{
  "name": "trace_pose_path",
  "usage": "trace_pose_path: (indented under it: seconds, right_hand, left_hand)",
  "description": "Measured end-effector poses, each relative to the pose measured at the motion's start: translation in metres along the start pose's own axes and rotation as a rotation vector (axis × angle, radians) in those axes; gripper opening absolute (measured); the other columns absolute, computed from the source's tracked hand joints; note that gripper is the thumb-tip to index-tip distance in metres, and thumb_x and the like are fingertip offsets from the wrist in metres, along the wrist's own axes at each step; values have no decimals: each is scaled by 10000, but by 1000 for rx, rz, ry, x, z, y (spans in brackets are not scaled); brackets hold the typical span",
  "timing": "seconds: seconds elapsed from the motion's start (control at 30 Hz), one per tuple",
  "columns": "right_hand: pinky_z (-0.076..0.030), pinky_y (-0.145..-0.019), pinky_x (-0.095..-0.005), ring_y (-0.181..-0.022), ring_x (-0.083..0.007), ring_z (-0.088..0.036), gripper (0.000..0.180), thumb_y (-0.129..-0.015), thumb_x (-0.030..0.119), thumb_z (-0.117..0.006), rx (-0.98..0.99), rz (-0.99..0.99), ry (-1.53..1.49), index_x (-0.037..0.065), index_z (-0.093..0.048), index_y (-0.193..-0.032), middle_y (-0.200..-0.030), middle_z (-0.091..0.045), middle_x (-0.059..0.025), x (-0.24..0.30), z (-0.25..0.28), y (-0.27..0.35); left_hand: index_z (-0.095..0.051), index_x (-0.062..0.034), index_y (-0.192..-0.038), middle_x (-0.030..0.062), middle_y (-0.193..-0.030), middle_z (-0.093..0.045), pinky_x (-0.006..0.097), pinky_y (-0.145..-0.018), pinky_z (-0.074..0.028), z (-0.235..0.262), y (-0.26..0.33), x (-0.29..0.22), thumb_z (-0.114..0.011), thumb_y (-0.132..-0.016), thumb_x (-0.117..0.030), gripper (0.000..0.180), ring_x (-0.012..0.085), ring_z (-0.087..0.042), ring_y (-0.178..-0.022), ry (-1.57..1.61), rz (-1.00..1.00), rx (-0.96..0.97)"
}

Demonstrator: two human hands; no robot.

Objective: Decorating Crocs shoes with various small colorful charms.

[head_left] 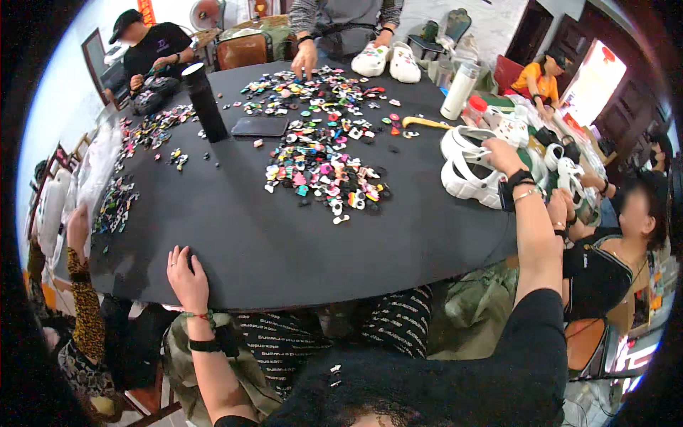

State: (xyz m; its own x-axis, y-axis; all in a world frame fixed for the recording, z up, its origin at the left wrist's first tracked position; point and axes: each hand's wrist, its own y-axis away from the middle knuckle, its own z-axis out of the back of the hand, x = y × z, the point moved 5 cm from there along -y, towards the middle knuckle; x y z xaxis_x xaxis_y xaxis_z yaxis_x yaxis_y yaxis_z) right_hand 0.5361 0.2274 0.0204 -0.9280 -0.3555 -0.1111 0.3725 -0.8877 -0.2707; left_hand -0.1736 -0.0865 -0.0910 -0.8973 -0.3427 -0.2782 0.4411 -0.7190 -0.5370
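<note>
A pair of white foam clogs stands at the right side of the dark table. My right hand (504, 156) reaches out to them, its fingers closed on the rim of the nearer clog (466, 186); the fingertips are partly hidden. The farther clog (461, 142) sits right beside it. At the near left, my left hand (188, 279) lies on the tabletop by the edge, fingers stretched out, holding nothing. Ahead of both hands spreads a heap of small colourful shoe charms (331, 167).
A black tumbler (204, 103) and dark phone (260, 127) stand and lie left of the heap. Beyond the clogs are a yellow shoehorn-like piece (425, 122), a white bottle (461, 91) and a red-lidded jar (475, 110). Co-workers sit around; one across touches white clogs (404, 64).
</note>
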Motion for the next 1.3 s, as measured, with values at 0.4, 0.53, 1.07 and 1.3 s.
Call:
trace_pose_path:
  seconds: [0.4,0.53,1.07,1.3]
  right_hand:
    - [-359,-1107,-440,-1324,-416,-431,355,-805,25,-651,-228,173,5,20,-600,-1156,-1474,-408,-229,107,43,-26]
    - [-354,-1111,-430,-1322,-396,-443,343,-809,-7,-659,-276,447,-361,33,-592,-1144,-1461,-434,-212,244,59,-27]
    - [-424,-1050,-441,-1248,-409,-500,571,-815,97,-734,-94,873,-847,-17,-484,-1316,-1417,-438,-261,480,29,-7]
    - [-476,-929,-458,-1196,-278,-548,744,-983,563,-456,1124,-42,-1871,80,-245,-1508,-1424,-471,-169,503,-20,-16]
  left_hand:
    - [-639,10,-861,212,-853,-639,498,-847,-458,16,-9,-22,-623,-810,-74,100,412,-591,-900,168,-85,-159]
    - [-545,-4,-680,193,-727,-593,480,-774,-478,21,0,-21,-633,-781,-62,146,394,-581,-763,146,-69,-130]
    - [-628,-67,-1016,160,-856,-667,453,-810,-517,10,-37,-36,-596,-736,-16,286,326,-666,-862,-27,-272,343]
    - [-614,-32,-947,115,-827,-670,380,-779,-527,38,-12,-112,-572,-758,-50,195,279,-670,-820,67,-457,48]
